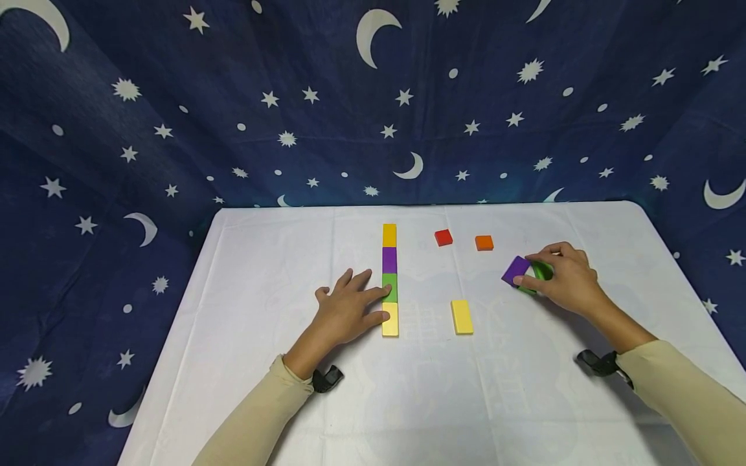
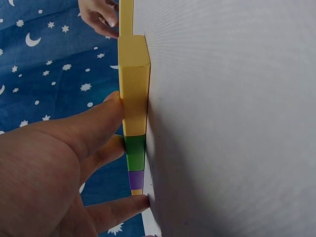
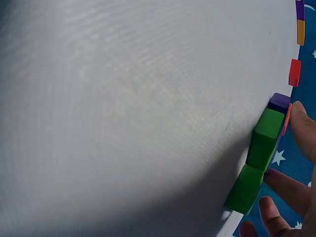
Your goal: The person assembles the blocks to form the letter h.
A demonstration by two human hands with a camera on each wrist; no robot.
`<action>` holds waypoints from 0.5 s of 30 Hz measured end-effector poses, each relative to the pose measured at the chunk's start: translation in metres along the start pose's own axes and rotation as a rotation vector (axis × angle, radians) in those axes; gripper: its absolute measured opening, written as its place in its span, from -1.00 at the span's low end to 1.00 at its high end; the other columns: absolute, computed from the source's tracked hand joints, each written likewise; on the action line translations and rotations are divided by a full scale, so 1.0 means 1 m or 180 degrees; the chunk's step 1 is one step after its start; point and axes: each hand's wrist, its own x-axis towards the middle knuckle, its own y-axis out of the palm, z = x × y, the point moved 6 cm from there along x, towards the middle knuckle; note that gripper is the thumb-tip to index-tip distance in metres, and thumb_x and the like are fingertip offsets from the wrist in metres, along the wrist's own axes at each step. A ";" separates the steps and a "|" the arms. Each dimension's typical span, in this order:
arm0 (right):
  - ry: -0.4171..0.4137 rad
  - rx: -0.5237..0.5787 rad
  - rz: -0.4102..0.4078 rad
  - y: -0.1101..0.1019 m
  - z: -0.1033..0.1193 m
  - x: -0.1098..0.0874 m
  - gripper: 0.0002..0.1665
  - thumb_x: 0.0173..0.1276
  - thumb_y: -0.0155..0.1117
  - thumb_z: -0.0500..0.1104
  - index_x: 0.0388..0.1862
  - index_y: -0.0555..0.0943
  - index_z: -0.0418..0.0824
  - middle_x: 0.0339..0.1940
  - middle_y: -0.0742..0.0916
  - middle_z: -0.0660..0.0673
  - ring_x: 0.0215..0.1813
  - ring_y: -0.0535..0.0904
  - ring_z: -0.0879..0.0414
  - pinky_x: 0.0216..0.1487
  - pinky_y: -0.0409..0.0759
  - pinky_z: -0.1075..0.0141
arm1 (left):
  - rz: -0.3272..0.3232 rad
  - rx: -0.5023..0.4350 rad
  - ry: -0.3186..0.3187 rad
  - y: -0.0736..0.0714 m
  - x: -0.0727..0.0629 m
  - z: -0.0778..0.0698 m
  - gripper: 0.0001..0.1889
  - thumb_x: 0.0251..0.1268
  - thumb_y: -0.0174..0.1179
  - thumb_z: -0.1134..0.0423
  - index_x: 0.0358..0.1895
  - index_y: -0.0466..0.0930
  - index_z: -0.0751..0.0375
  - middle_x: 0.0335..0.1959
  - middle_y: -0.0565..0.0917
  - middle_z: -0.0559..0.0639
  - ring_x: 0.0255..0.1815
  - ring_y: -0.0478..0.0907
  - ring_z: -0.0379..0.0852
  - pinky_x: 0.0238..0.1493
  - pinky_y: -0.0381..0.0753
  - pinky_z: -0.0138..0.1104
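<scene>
Fingers of the left hand [image 1: 345, 315] are lying straight, steadying the row of flat wooden blocks [image 1: 390, 279] mid-table; the right hand [image 1: 564, 275] is pinching the purple wooden block [image 1: 515, 270] beside green blocks [image 3: 256, 160] near the table's right edge, best lifted cleanly.

Row of flat blocks [image 1: 389, 279] end to end, yellow, purple, green, pale yellow, left fingertips [image 1: 381, 304] touching its near end, purple block [image 1: 515, 269] tilted against green blocks [image 1: 540, 273], right hand [image 1: 564, 276] gripping them
</scene>
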 end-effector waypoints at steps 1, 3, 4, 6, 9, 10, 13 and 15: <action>-0.0006 -0.0003 0.0002 0.001 0.000 0.000 -0.13 0.22 0.49 0.27 0.29 0.59 -0.32 0.24 0.42 -0.45 0.25 0.25 -0.46 -0.07 0.35 -0.31 | 0.0000 0.0000 -0.0001 0.000 0.000 0.000 -0.42 0.34 0.24 -0.26 0.42 0.47 -0.40 0.60 0.30 0.05 0.63 0.11 0.29 0.23 0.16 0.48; -0.0015 -0.0007 -0.0006 0.002 0.000 0.001 -0.14 0.22 0.49 0.26 0.28 0.60 -0.32 0.23 0.42 -0.43 0.25 0.25 -0.45 -0.10 0.34 -0.28 | 0.0002 0.0000 0.0000 0.000 0.000 0.000 -0.42 0.34 0.24 -0.26 0.43 0.47 -0.39 0.59 0.30 0.06 0.63 0.11 0.30 0.22 0.16 0.48; -0.0017 -0.0004 -0.0012 0.002 0.000 0.001 -0.14 0.22 0.50 0.25 0.27 0.60 -0.32 0.23 0.43 -0.43 0.25 0.25 -0.44 -0.11 0.33 -0.26 | 0.0002 0.0000 0.0000 0.000 0.000 0.000 -0.42 0.34 0.24 -0.26 0.43 0.47 -0.39 0.59 0.30 0.06 0.63 0.11 0.30 0.22 0.16 0.49; -0.0021 -0.0004 -0.0035 0.002 0.000 0.001 -0.14 0.21 0.50 0.26 0.26 0.61 -0.33 0.23 0.43 -0.43 0.25 0.24 -0.44 -0.12 0.31 -0.25 | 0.0002 0.0000 0.0001 -0.001 0.000 -0.001 -0.42 0.35 0.24 -0.27 0.42 0.47 -0.39 0.59 0.30 0.06 0.63 0.11 0.30 0.22 0.16 0.49; -0.0036 -0.0011 -0.0107 0.002 0.001 0.001 -0.15 0.17 0.54 0.25 0.22 0.62 -0.33 0.23 0.44 -0.43 0.26 0.23 -0.44 -0.11 0.28 -0.25 | 0.0001 0.0001 0.0004 -0.001 -0.001 -0.001 -0.42 0.35 0.24 -0.26 0.42 0.48 -0.39 0.59 0.30 0.06 0.63 0.12 0.30 0.22 0.16 0.49; -0.0047 -0.0004 -0.0137 0.001 0.002 0.001 -0.16 0.16 0.55 0.24 0.21 0.63 -0.33 0.24 0.45 -0.43 0.26 0.23 -0.44 -0.10 0.27 -0.26 | -0.0001 0.0000 0.0004 -0.001 -0.001 -0.001 -0.42 0.35 0.24 -0.26 0.42 0.48 -0.39 0.59 0.30 0.06 0.62 0.12 0.30 0.22 0.16 0.49; -0.0097 -0.0014 -0.0229 -0.001 0.005 0.001 -0.17 0.10 0.60 0.22 0.17 0.63 -0.31 0.26 0.48 -0.43 0.28 0.23 -0.43 -0.05 0.25 -0.30 | -0.0001 0.0000 0.0003 -0.001 -0.001 0.000 -0.42 0.35 0.24 -0.26 0.42 0.47 -0.39 0.59 0.30 0.06 0.62 0.12 0.30 0.22 0.16 0.49; -0.0143 -0.0030 -0.0285 -0.002 0.007 0.001 -0.14 0.07 0.63 0.21 0.18 0.62 -0.32 0.29 0.51 -0.44 0.30 0.23 -0.43 -0.02 0.24 -0.33 | -0.0004 -0.0003 0.0000 0.000 -0.001 0.000 -0.42 0.35 0.25 -0.26 0.42 0.47 -0.40 0.59 0.30 0.06 0.63 0.12 0.30 0.22 0.16 0.49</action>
